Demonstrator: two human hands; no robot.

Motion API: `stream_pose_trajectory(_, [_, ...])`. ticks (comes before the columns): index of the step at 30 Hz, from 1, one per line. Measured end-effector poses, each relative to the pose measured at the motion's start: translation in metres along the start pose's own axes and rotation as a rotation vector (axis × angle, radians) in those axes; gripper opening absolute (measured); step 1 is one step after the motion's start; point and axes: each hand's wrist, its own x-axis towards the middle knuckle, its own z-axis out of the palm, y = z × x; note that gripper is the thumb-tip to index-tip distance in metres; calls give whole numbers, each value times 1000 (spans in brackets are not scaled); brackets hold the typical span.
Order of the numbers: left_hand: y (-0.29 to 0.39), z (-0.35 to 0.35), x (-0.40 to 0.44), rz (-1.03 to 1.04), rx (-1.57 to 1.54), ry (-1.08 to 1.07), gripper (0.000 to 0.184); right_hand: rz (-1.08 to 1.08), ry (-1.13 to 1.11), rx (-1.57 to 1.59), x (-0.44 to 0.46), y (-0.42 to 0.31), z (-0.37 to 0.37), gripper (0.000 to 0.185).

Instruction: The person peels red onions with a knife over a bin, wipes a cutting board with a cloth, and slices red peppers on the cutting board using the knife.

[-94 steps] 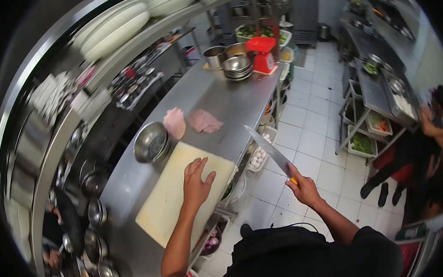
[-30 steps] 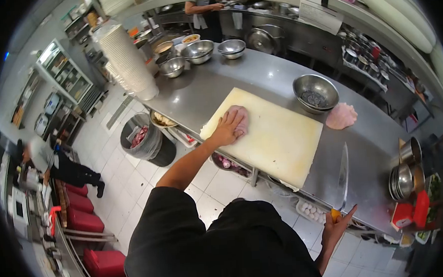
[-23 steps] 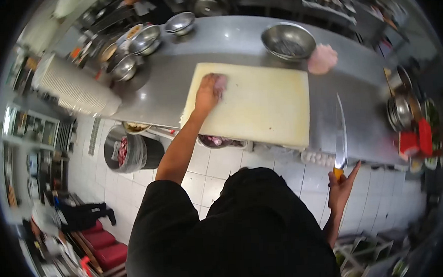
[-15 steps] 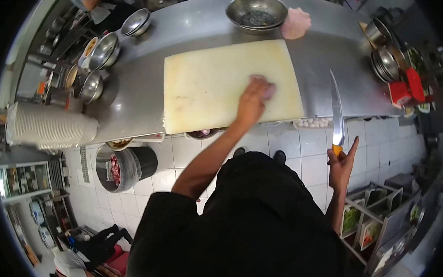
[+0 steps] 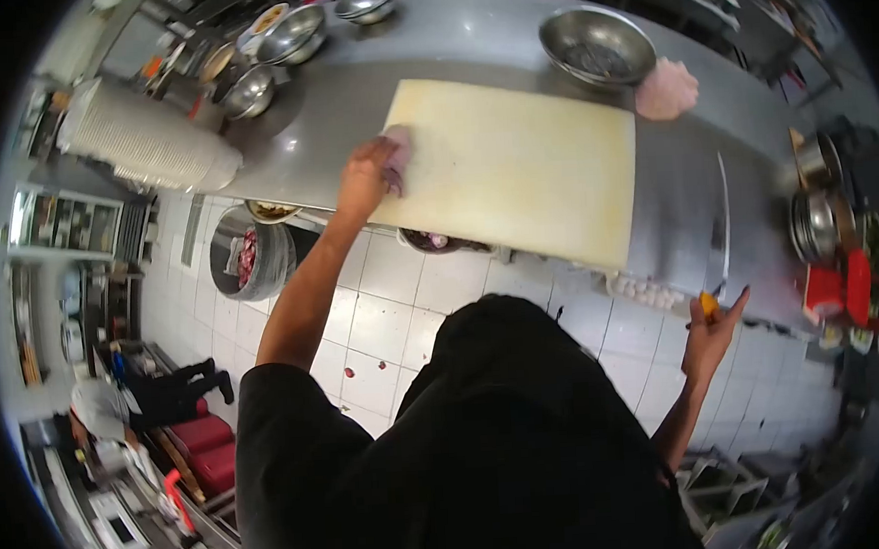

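At the left edge of the pale cutting board (image 5: 524, 171), my left hand (image 5: 363, 184) has its fingers closed on a limp pinkish piece of meat (image 5: 396, 149). Part of that piece lies under the fingers. Off the board's right side, my right hand (image 5: 709, 335) grips the yellow handle (image 5: 710, 305) of a long knife (image 5: 724, 220), its blade pointing away from me and its index finger stretched out. A flat pale pink piece of meat (image 5: 666, 91) lies on the steel counter beside a metal bowl (image 5: 597, 48).
Metal bowls (image 5: 293, 34) and stacked white containers (image 5: 144, 136) stand at the left. Metal dishes (image 5: 813, 225) and a red scale (image 5: 838, 288) stand right. Below the counter are a lined bin (image 5: 252, 254) and a tray of eggs (image 5: 644, 291). Another person (image 5: 148, 399) is at far left.
My left hand has moved from the board's right part to its left edge with the pink piece. The knife remains in my right hand, its blade now seen nearly edge-on. The camera view has shifted.
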Motion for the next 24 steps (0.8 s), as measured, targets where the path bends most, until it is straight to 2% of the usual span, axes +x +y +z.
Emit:
stream_pose_trajectory(1, [2,-7,3,-66,-22,50,59,-74,18,-64,11,8,1,90])
stream_pose_trajectory(3, [-4,-24,23,-178,-38,195,56,-112,4,5,40,34,6,89])
stream_pose_trajectory(5, [-3,-13,33,-179,60,317,51,-205,14,-64,71,55,14,88])
stream_pose_trajectory(7, [21,-6,39,-173,81,371,47,-142,-35,-206,99,60,21,90])
stream_pose_trajectory(9, [45,0,45,-203,-76,423,42,-383,59,-276,130,84,37,91])
stream_pose_trajectory(11, [53,2,47,-228,-104,500,39,-272,-27,-332,145,69,48,89])
stream_pose_trajectory(12, [58,-1,48,-290,-238,539,40,-215,-63,-369,152,60,53,89])
stream_pose_trajectory(14, [54,10,55,-513,-712,578,28,-288,-33,-521,176,69,58,84])
stream_pose_trajectory(15, [61,-4,54,-601,-1190,563,25,-326,-18,-597,189,71,66,82])
stream_pose_trajectory(16, [74,-26,52,-658,-1673,522,23,-399,90,-699,196,69,77,78])
stream_pose_trajectory(18, [90,-56,40,-692,-2029,549,25,-534,323,-891,199,54,102,71])
stream_pose_trajectory(20, [87,-82,6,-378,-2172,153,26,-497,-106,-392,93,-89,139,61])
stream_pose_trajectory(21, [91,-68,-1,-418,-2236,255,27,-565,-232,-323,57,-117,180,60])
stream_pose_trajectory(22, [95,-51,-3,-451,-2295,353,29,-641,-362,-219,1,-156,212,48])
stream_pose_trajectory(23, [96,-43,-16,-440,-2109,349,34,-701,-504,-110,-54,-194,243,38])
stream_pose_trajectory(24, [96,-38,-31,-431,-1922,340,41,-925,-584,26,-84,-194,281,32])
